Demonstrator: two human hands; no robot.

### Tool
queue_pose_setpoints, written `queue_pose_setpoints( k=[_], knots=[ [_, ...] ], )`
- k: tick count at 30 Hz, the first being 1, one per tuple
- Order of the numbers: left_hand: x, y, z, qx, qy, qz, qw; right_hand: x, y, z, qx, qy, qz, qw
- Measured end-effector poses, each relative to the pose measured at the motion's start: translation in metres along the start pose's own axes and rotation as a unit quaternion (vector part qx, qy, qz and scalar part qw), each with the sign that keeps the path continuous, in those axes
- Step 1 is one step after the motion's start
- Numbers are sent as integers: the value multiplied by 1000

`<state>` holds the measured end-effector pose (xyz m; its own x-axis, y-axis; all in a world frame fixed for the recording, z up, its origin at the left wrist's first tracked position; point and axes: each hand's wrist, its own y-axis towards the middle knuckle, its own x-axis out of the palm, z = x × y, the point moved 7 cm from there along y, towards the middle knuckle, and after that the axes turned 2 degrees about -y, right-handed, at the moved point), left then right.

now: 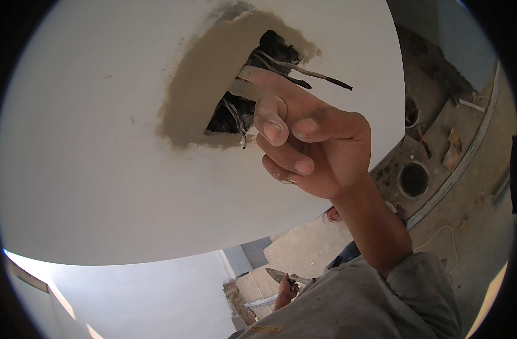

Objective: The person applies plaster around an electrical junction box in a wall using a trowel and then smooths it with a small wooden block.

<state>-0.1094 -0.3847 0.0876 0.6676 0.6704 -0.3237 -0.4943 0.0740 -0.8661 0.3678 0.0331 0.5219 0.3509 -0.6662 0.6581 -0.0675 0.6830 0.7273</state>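
A white wall carries a damp, grey-brown patch of plaster around two dark cut-outs. Wires stick out of the upper opening, and more wires hang in the lower opening. My right hand is raised in front of them, palm toward me. Its index finger reaches to the strip between the openings and seems to touch it; the other fingers are loosely curled and nothing shows in them. Low down near my body, my left hand grips a pointed trowel, partly hidden by my grey shirt.
On the floor to the right stand a round bucket and another bucket, with a red-handled tool between them. A long pale strip curves past, and a thin cord lies beyond it.
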Motion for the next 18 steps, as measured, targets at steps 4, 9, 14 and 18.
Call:
queue_pose_setpoints(
  k=[4,9,14,18],
  knots=[
    [5,2,0,2,-5,-15,1000,-1,-2,6,-2,18,-55,998],
    [3,7,-2,9,23,-29,999,5,4,14,-32,79,-106,991],
    [-2,7,-7,9,44,-15,999,-7,16,15,-28,109,-77,991],
    [3,0,-8,-12,4,17,1000,-15,3,6,-9,17,18,1000]
  ],
)
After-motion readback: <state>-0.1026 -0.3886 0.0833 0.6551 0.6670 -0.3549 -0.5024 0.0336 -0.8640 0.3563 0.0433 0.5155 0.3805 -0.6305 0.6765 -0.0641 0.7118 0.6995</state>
